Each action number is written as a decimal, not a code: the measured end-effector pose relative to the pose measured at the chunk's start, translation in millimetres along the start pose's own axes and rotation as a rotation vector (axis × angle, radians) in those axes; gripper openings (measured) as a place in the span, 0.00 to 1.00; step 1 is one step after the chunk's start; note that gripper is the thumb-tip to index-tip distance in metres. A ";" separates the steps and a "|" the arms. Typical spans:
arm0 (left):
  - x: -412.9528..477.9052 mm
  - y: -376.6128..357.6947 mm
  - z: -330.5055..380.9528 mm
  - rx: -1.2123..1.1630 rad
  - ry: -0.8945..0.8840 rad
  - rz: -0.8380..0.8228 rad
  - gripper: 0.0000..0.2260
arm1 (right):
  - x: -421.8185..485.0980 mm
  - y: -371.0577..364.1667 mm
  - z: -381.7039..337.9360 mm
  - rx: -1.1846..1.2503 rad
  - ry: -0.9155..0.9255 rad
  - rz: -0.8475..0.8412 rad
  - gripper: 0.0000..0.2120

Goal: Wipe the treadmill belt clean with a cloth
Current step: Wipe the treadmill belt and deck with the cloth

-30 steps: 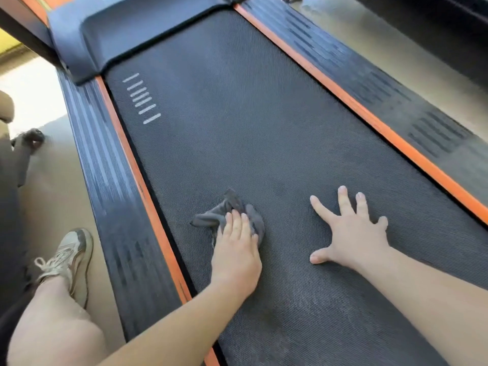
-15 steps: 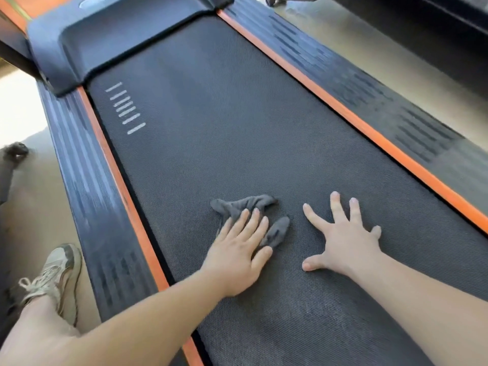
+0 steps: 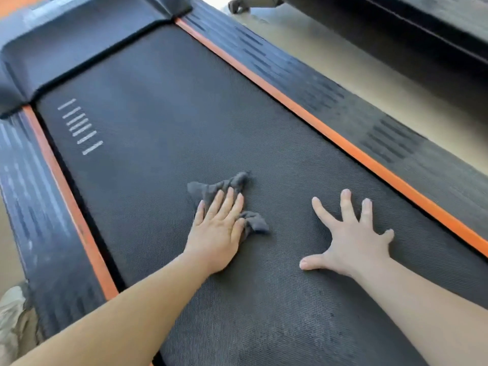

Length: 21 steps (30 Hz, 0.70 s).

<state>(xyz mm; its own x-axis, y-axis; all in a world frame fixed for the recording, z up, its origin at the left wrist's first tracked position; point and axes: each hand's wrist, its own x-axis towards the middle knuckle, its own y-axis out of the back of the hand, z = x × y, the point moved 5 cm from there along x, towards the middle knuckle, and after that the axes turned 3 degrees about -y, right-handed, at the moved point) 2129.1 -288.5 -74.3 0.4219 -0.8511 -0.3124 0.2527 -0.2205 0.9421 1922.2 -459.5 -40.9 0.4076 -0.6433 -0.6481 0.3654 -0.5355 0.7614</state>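
The black textured treadmill belt point(image 3: 163, 107) fills most of the view, with white stripe marks near its far left. A small dark grey cloth point(image 3: 211, 187) lies crumpled on the belt's middle. My left hand point(image 3: 217, 228) presses flat on the cloth with straight fingers; bits of cloth stick out beyond the fingertips and beside the thumb. My right hand point(image 3: 348, 236) rests flat on the bare belt to the right, fingers spread, a short gap away from the cloth.
Orange strips point(image 3: 330, 133) border the belt on both sides, with dark ribbed side rails point(image 3: 369, 128) outside them. The black motor cover point(image 3: 79, 43) sits at the far end. Beige floor lies on both sides; a light sneaker point(image 3: 12, 320) shows at lower left.
My left hand has slid the cloth rightward and forward along the belt, and the cloth has spread out from its bunched shape. My right hand has stayed planted on the belt.
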 end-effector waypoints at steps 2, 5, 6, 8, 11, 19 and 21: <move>3.0 -5.2 33.2 -0.074 0.053 0.007 0.27 | 3.0 -2.0 -2.0 0.007 0.008 -0.012 0.68; -12.7 -11.0 76.0 0.030 -0.440 -0.099 0.27 | 6.8 -1.1 -2.9 0.029 0.009 -0.019 0.68; -7.8 -5.8 68.4 0.076 -0.586 -0.131 0.26 | 7.5 -1.5 -2.2 0.031 0.009 -0.018 0.68; 22.6 4.6 46.2 0.135 -0.641 -0.125 0.26 | 7.7 -2.3 -1.2 0.032 0.006 -0.020 0.68; 67.7 17.4 30.3 0.026 -0.110 0.005 0.27 | 7.7 -2.8 -1.8 0.027 0.005 -0.032 0.69; 39.7 4.3 89.7 0.131 -0.720 -0.110 0.27 | -4.4 4.1 9.8 0.043 -0.048 0.101 0.72; 67.7 13.4 79.2 0.133 -0.521 -0.038 0.27 | -4.0 10.0 30.8 0.051 -0.092 0.108 0.72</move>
<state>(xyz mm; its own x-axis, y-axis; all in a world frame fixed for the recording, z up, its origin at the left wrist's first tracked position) 2092.1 -386.8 -73.1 -0.0821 -0.9574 -0.2767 0.1327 -0.2857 0.9491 1898.5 -479.1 -30.2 0.3633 -0.7448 -0.5597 0.2793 -0.4861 0.8281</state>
